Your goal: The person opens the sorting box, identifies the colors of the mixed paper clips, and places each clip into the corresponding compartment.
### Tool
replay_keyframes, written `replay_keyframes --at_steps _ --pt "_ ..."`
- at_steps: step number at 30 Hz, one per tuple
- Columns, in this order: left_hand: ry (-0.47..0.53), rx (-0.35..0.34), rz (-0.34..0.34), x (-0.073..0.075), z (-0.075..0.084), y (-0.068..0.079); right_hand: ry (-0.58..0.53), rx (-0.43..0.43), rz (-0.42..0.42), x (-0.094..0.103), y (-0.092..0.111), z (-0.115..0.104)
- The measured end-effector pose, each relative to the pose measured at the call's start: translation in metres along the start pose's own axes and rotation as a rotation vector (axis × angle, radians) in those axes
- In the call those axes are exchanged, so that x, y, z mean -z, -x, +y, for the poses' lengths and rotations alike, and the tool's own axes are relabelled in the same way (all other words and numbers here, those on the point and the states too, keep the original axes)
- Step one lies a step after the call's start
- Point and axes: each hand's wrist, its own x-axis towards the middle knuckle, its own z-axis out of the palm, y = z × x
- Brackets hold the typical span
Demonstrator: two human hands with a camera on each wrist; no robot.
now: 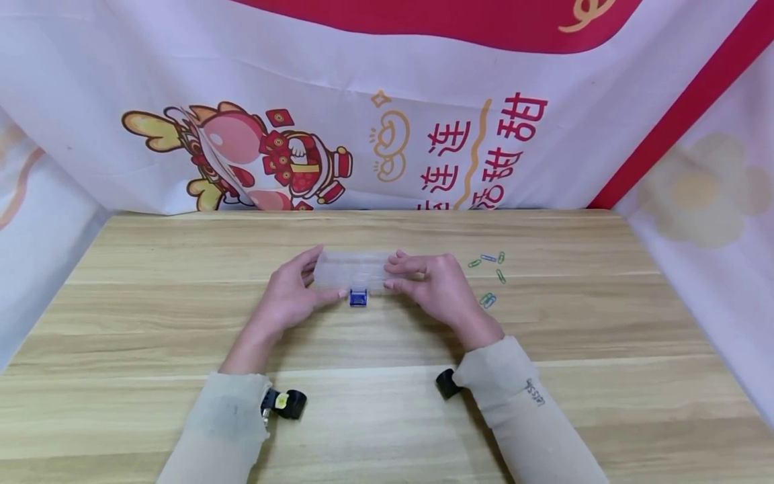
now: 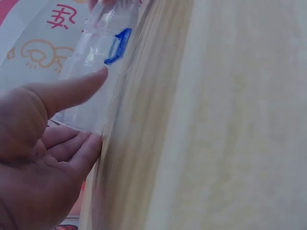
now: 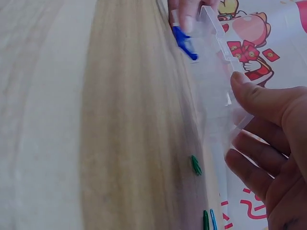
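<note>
A clear plastic box point(image 1: 351, 270) with a blue latch point(image 1: 358, 298) on its front sits on the wooden table, between both hands. At its left end, my left hand point(image 1: 291, 289) grips it, thumb along the front beside the latch and fingers curled round the end, as the left wrist view shows. My right hand point(image 1: 432, 286) holds the right end. In the right wrist view, the right thumb lies on the upper edge of the box point(image 3: 213, 91) and the other fingers bend behind its end. The latch point(image 3: 184, 43) sticks out from the front wall.
Several green and blue paper clips point(image 1: 488, 300) lie scattered on the table point(image 1: 387, 417) to the right of the box. A printed white and red cloth point(image 1: 338, 54) hangs along the table's back edge. Small black devices point(image 1: 295, 404) stick out from both sleeves.
</note>
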Motion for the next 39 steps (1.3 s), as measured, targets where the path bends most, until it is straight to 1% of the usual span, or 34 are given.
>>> replay_keyframes --at_steps 8,12,15,22,28,34,39 --pt "0.015 0.015 0.004 0.001 -0.006 0.001 -0.055 -0.11 -0.001 0.001 -0.004 -0.005" --pt "0.03 0.013 0.005 0.001 -0.008 0.0 -0.079 -0.142 0.016 0.002 -0.009 -0.006" --pt "0.047 0.003 0.008 0.0 -0.009 0.0 -0.084 -0.148 0.055 0.004 -0.013 -0.006" --pt "0.079 -0.035 0.006 0.0 -0.013 -0.002 -0.15 -0.224 0.173 0.006 -0.022 -0.006" --pt "0.09 -0.056 -0.002 -0.001 -0.015 -0.004 -0.142 -0.271 0.284 0.004 -0.029 -0.004" --pt "0.084 -0.043 -0.001 -0.001 -0.016 -0.004 -0.161 -0.321 0.31 -0.001 -0.036 0.0" --pt "0.084 -0.027 -0.005 0.0 -0.015 -0.003 -0.173 -0.364 0.296 -0.007 -0.038 0.005"
